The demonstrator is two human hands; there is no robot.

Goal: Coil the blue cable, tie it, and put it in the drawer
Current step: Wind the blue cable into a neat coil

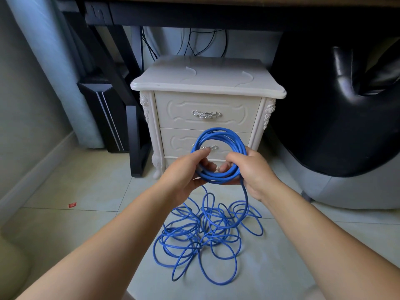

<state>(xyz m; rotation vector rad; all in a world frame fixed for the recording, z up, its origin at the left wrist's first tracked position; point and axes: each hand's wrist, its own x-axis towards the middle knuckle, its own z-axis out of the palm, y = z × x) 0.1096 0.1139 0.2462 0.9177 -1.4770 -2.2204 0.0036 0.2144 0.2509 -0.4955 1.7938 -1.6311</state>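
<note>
In the head view, a long, thin blue plastic cable (218, 132) is seen in two parts. A round ring of a few loops is held up in front of a small white wooden cabinet (207, 81), and the rest is left as a messy pile of loose loops (205, 232) on the pale tiled floor (75, 230), just below the hands. The ring is gripped at its lower left by the left hand (184, 172), with the fingers curled under the loops and the thumb laid over them. The lower right of the ring is gripped by the right hand (253, 169), fingers curled round it too, and one strand is seen running down from this hand to the pile. Both drawers of the cabinet, the top drawer (205, 102) and the lower drawer (181, 140), are shut. Most of the coiling is judged to be not yet done. The loops on the floor are crossed over each other, so a knot could be pulled tight if the strand is tugged up fast. If either grip is loosened, the ring could spring open and the neat loops could be lost. Nothing to tie with is seen, and no hand is free for a drawer to be opened.
</note>
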